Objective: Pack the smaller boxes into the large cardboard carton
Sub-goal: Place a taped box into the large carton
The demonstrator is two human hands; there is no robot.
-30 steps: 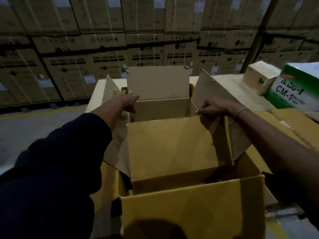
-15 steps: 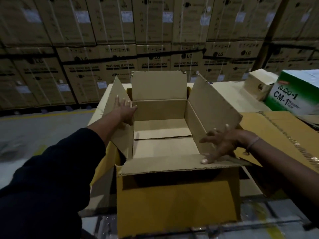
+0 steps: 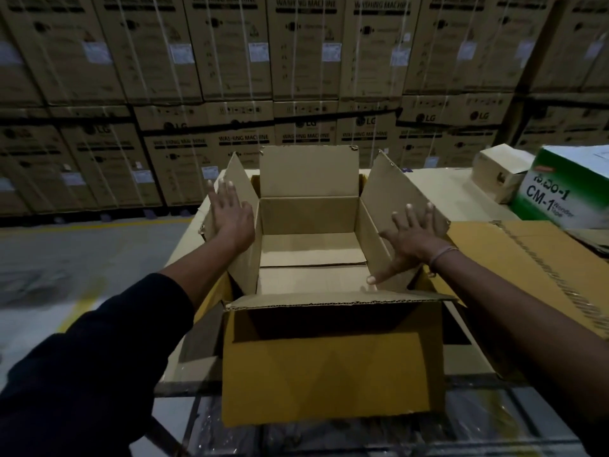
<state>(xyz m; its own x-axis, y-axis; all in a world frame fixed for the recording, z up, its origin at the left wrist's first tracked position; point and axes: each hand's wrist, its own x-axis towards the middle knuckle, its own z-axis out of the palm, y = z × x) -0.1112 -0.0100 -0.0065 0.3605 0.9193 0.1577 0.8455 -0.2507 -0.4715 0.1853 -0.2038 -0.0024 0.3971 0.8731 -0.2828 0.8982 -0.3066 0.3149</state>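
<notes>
Two hands, the left hand [image 3: 230,219] and right hand [image 3: 407,244], press spread and flat against the side flaps of the empty carton [image 3: 329,357] on the desk [image 3: 461,196]; released, those flaps may spring back inward and block packing.

Rear wall: stacked brown cartons [image 3: 237,54] printed "LG" and "WASHING MACHINE", each banded with pale straps and bearing white labels. Floor [image 3: 82,258]: grey concrete at left, marked with a yellow line [image 3: 79,306]. Right side: a flattened cardboard sheet [image 3: 527,258] lies on the worktop [image 3: 438,189]. A dark upright post [image 3: 527,77] stands at the right before the stack.
</notes>
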